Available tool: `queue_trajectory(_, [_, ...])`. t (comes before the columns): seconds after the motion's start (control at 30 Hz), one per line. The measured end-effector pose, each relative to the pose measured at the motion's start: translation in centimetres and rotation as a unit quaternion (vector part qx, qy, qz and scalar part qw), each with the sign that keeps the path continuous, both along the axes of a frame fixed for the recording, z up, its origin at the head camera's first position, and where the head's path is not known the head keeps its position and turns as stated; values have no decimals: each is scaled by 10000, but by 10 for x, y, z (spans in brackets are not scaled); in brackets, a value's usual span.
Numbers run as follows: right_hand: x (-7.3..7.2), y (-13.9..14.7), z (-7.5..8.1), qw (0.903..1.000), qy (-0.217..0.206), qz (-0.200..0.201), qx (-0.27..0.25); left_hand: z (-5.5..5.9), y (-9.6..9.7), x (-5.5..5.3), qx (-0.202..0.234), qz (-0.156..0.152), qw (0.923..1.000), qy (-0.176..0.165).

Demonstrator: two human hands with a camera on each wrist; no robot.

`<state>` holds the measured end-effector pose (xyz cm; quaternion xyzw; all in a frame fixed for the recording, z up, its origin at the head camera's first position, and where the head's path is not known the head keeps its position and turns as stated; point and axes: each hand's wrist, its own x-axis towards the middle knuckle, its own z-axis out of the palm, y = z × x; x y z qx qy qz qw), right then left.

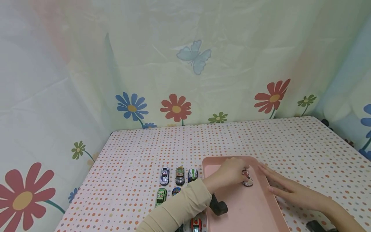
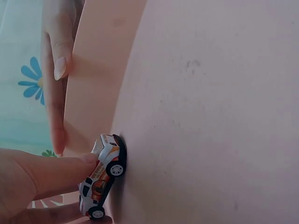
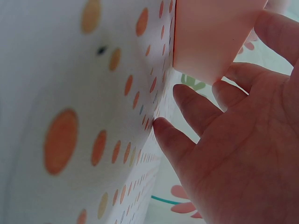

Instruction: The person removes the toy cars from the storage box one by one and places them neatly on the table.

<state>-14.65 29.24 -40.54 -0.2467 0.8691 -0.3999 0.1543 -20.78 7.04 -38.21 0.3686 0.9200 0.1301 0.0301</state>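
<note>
A pink tray [image 1: 246, 212] stands on the table. In its far right corner my left hand [image 1: 230, 172] pinches a small white toy car [image 2: 99, 184] with red and orange markings between thumb and fingers. In the left wrist view the car stands at a tilt, its front wheel close over the tray floor beside the side wall. My right hand [image 1: 298, 195] lies along the outside of the tray's right wall, fingers extended, with fingertips and thumb at the rim. In the right wrist view that hand's palm [image 3: 247, 144] faces the camera and holds nothing.
Left of the tray, several toy cars sit in rows: a white one [image 1: 164, 176], a dark one [image 1: 179, 176], a green-striped one [image 1: 193, 174], a green one [image 1: 161, 196] and a red one [image 1: 196, 224]. My left sleeve [image 1: 179, 206] covers part of them. A flowered curtain [image 1: 232, 64] hangs behind.
</note>
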Motion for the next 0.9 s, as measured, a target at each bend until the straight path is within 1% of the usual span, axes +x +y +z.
queue_trajectory(0.07, [0,0,-1,10000,8,-9,6,-1,1,1,58,-96,9999,63])
queue_trajectory(0.13, [0,0,-1,10000,51,-33,52,-1,2,1,186,-108,9997,67])
queue_trajectory(0.27, [0,-1,-2,9996,200,-72,181,-2,2,1,426,-84,9990,-101])
queue_trajectory(0.37, [0,-1,-2,9990,333,-95,280,-3,1,1,576,-120,9981,-186])
queue_trajectory(0.43, [0,-1,-2,9990,345,-99,280,-2,0,2,674,-175,9972,-265])
queue_trajectory(0.57, [0,-1,-1,9990,347,-86,272,1,-2,3,911,-209,9948,-404])
queue_trajectory(0.73, [0,0,-1,9991,380,-73,168,6,-5,4,1088,-160,9924,-551])
queue_trajectory(0.83, [1,0,-1,9992,391,-45,105,8,-7,4,1111,-154,9921,-569])
queue_trajectory(0.9, [1,0,-1,9991,412,-41,115,10,-8,4,1064,-141,9931,-465])
